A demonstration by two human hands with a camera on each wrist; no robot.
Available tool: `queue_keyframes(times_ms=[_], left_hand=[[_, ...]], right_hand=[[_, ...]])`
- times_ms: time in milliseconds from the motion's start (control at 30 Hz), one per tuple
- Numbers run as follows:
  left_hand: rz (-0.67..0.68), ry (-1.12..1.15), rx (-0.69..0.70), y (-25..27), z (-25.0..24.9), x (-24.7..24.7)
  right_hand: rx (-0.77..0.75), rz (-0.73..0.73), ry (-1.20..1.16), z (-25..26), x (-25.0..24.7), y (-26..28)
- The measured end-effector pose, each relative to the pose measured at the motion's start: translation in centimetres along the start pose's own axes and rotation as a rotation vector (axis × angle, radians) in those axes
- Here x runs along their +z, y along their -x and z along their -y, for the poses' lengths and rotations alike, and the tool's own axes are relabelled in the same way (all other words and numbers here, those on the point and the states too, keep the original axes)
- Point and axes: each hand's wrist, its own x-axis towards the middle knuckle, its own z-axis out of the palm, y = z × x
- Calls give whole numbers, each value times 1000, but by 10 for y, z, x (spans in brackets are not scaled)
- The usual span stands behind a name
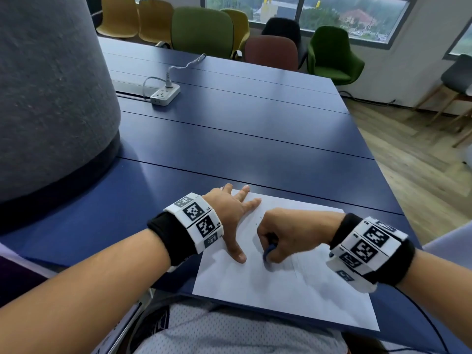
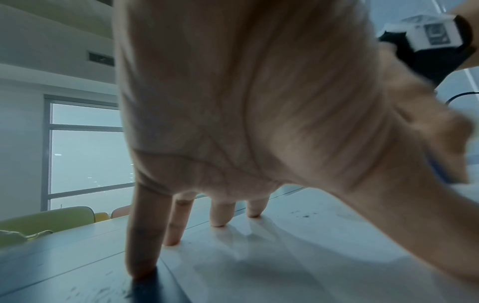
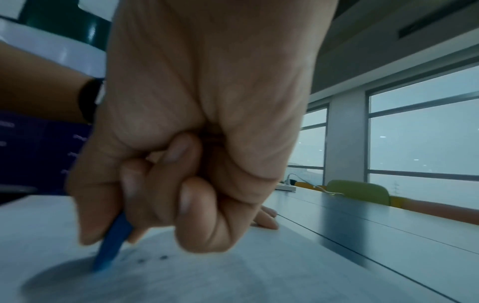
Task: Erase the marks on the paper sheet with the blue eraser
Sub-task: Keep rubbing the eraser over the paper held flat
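Observation:
A white paper sheet [image 1: 281, 284] lies on the blue table [image 1: 229, 139] near its front edge. My left hand [image 1: 233, 215] lies flat with spread straight fingers [image 2: 220, 213] pressing the sheet's upper left part. To its right, my right hand [image 1: 283, 238] is curled into a fist that pinches the blue eraser [image 1: 268, 251]. The eraser's tip [image 3: 106, 260] touches the paper. Small dark marks [image 3: 153, 258] show on the paper [image 3: 233, 276] just beside the eraser tip. Most of the eraser is hidden inside the fist.
A white power strip [image 1: 164, 94] with a cable sits far back on the table. A large grey padded column [image 1: 48, 98] rises at the left. Green, yellow and brown chairs [image 1: 201, 29] line the far side. The table's right edge drops to a wooden floor [image 1: 421, 175].

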Motion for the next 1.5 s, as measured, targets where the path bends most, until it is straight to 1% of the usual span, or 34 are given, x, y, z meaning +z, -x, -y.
queue_keyframes(times_ms=[67, 100, 200, 233, 267, 367, 400, 433, 467, 567, 600, 633, 667, 767, 800, 833, 933, 967, 1000, 1033, 1133, 1167, 1200, 1300, 1333, 1367, 1467, 1500], left_hand=[[5, -2, -2, 0, 0, 0], [6, 0, 0, -1, 0, 0], [-3, 8, 3, -1, 1, 1], [-6, 7, 3, -2, 2, 1], [-7, 5, 1, -1, 2, 1], [0, -1, -1, -1, 1, 0], [4, 0, 0, -1, 0, -1], [5, 3, 2, -1, 0, 0], [0, 9, 0, -1, 1, 0], [-27, 22, 4, -1, 3, 3], [-31, 21, 7, -1, 4, 3], [-29, 20, 9, -1, 3, 3], [-28, 18, 10, -1, 3, 3], [-25, 13, 9, -1, 3, 2], [-24, 14, 9, -1, 3, 2], [-25, 17, 9, -2, 3, 3], [-43, 21, 11, -2, 4, 4], [-42, 21, 11, -2, 4, 5], [-43, 19, 10, -2, 4, 5], [-45, 17, 9, -3, 4, 5], [-50, 28, 16, -4, 4, 5], [-51, 28, 18, -4, 4, 5], [-49, 27, 20, -4, 3, 5], [-51, 24, 13, -3, 3, 6], [-55, 23, 14, -3, 3, 5], [-58, 20, 16, -2, 3, 5], [-57, 16, 22, -2, 2, 4], [-54, 20, 22, -2, 2, 4]], right_hand=[[-20, 97, -16, 4, 2, 2], [-13, 93, -16, 3, 0, 0], [32, -35, -2, -8, -9, -7], [38, -55, -12, -9, -8, -7], [34, -37, -19, -9, -6, -5], [6, 126, -38, 0, 1, 1], [9, 137, -43, -1, -1, 1], [21, 111, -39, -4, -4, -2], [38, 52, -23, -9, -10, -6], [110, -195, 6, -30, -26, -21], [130, -255, 8, -34, -27, -23], [141, -275, 4, -36, -26, -24], [134, -254, 2, -35, -22, -21], [58, -67, 11, -24, -12, -14], [55, -51, 18, -23, -14, -14], [67, -86, 29, -25, -19, -16], [161, -285, 69, -43, -34, -27], [181, -326, 79, -45, -35, -29], [183, -333, 89, -45, -34, -29], [162, -303, 97, -42, -31, -28], [72, -122, 61, -29, -23, -21], [61, -105, 66, -27, -26, -22], [70, -130, 84, -29, -29, -25], [148, -291, 113, -39, -36, -33], [155, -305, 113, -39, -34, -33], [140, -282, 113, -37, -31, -32], [65, -113, 66, -28, -24, -26], [66, -109, 64, -29, -27, -27]])
